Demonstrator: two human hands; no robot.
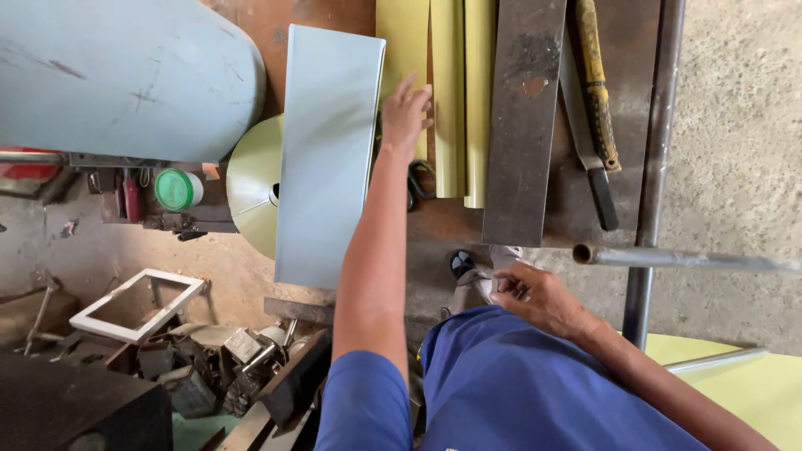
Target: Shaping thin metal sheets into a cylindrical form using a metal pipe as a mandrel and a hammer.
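The left hand reaches forward with fingers spread and flat, fingertips resting at the seam between the pale blue folded sheet-metal panel and the yellow-green sheet strips; it grips nothing. The right hand hangs low near the waist, fingers curled; whether it pinches a small item cannot be told from this view. The blue panel lies on the desk, its near end overhanging the edge above a yellow-green disc. A pair of scissors lies just beside the left wrist, partly hidden by the forearm. A dark steel flat bar and a yellow-handled tool lie to the right. Hazards: the bare palm may slide along a cut sheet edge and be lacerated; the overhanging panel may tip off the desk if pushed; the forearm may catch the scissors.
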